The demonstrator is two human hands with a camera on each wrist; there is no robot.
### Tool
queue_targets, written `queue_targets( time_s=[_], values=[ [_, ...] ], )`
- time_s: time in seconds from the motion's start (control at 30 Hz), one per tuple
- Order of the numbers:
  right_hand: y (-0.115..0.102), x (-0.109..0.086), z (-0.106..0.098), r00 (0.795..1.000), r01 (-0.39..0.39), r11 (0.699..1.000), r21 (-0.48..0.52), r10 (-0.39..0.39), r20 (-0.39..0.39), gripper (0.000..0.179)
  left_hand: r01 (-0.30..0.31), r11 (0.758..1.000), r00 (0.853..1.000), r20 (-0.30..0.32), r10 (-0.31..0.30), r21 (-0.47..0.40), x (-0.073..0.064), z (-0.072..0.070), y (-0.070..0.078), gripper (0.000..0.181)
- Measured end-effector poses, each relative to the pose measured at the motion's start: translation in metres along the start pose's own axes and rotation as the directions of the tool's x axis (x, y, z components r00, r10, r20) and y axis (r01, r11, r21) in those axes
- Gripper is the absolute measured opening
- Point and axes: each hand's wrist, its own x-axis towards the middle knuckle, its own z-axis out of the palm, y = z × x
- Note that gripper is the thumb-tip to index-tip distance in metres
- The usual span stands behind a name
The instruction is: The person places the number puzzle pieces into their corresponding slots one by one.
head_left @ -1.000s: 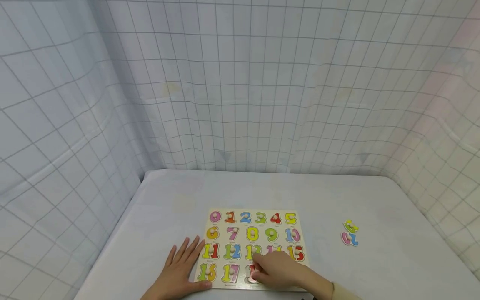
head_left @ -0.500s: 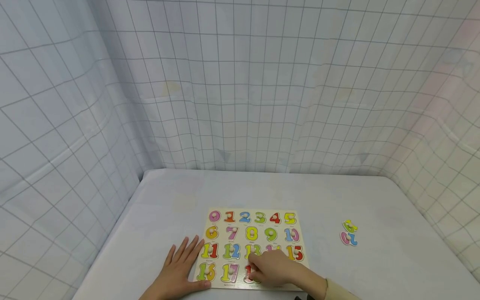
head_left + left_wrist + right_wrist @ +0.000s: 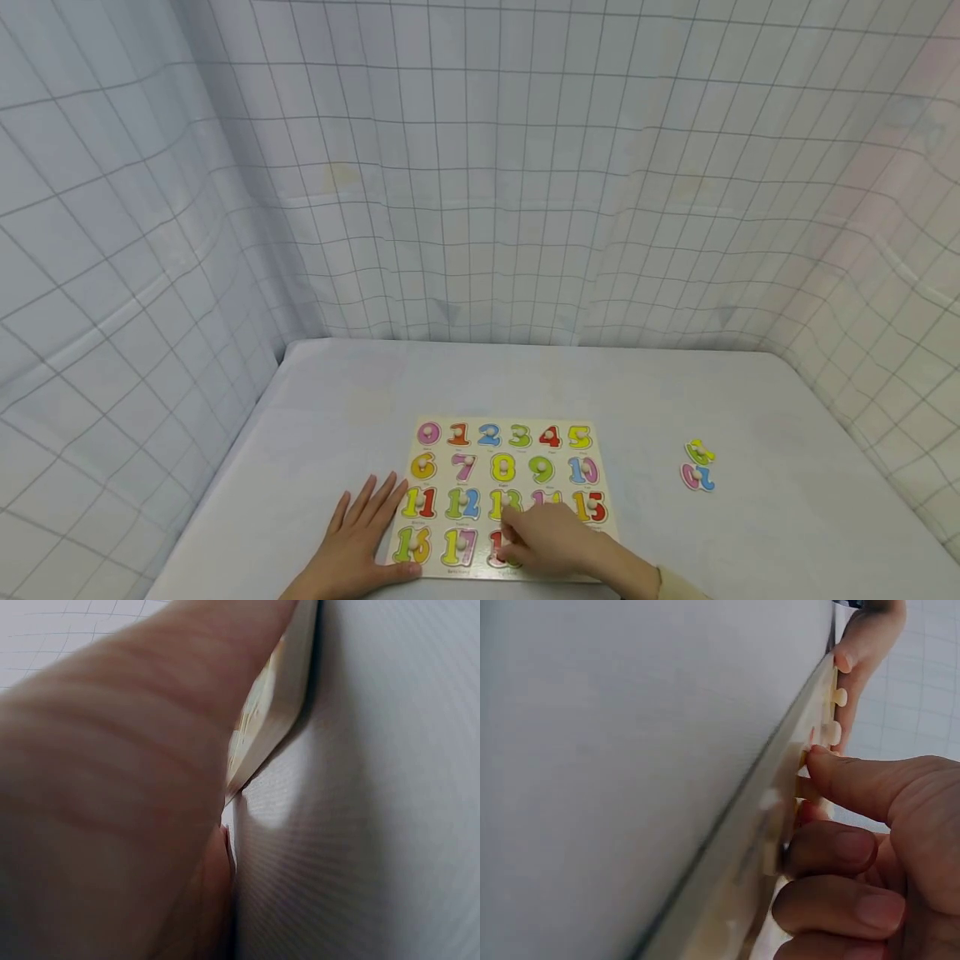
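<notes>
A pale wooden number puzzle board (image 3: 480, 521) lies on the table, most of its slots filled with knobbed, coloured number pieces. My left hand (image 3: 352, 542) lies with fingers spread along its left edge, the thumb over the front left corner. At the front row, right of the 17 piece (image 3: 460, 547), my right hand (image 3: 551, 537) pinches a red number puzzle piece (image 3: 497, 546) with thumb and index finger. The right wrist view shows the thumb (image 3: 855, 776) down at the board's face, other fingers curled. My right hand hides the board's front right part.
Two loose number pieces lie on the table to the right of the board: a yellow-green one (image 3: 700, 452) and a pink-blue one (image 3: 697, 477). The white table (image 3: 360, 400) is enclosed by white grid-patterned curtains (image 3: 480, 167).
My right hand has shifted very slightly left, and the red piece's face shows more clearly beside the thumb. My left hand stays at the board's edge.
</notes>
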Motion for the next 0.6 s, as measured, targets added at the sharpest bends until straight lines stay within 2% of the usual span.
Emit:
queue_targets(
  time_s=[0.23,0.37,0.5,0.57,0.6],
  values=[
    [0.004,-0.002,0.002,0.999,0.008,1.000,0.018,-0.007,-0.047,0.030,0.015,1.000,0.999,0.039,-0.015,-0.002,0.000,-0.005,0.002,0.114],
    [0.011,-0.010,0.000,0.998,-0.034,0.994,0.107,0.039,-0.044,0.026,0.023,1.000,0.998,0.055,-0.022,-0.018,-0.001,-0.004,0.003,0.115],
    [0.039,-0.020,-0.012,0.990,-0.053,0.973,0.225,0.081,-0.117,0.021,0.029,0.999,0.998,0.055,-0.028,-0.021,0.000,-0.003,0.003,0.115],
    [0.060,-0.025,-0.022,0.975,-0.079,0.966,0.245,0.126,-0.183,0.021,0.031,0.999,0.998,0.053,-0.030,-0.018,0.000,-0.002,0.002,0.115],
    [0.071,-0.028,-0.027,0.961,-0.109,0.960,0.260,0.169,-0.221,0.022,0.031,0.999,0.998,0.052,-0.030,-0.017,0.000,-0.002,0.001,0.115]
  ],
)
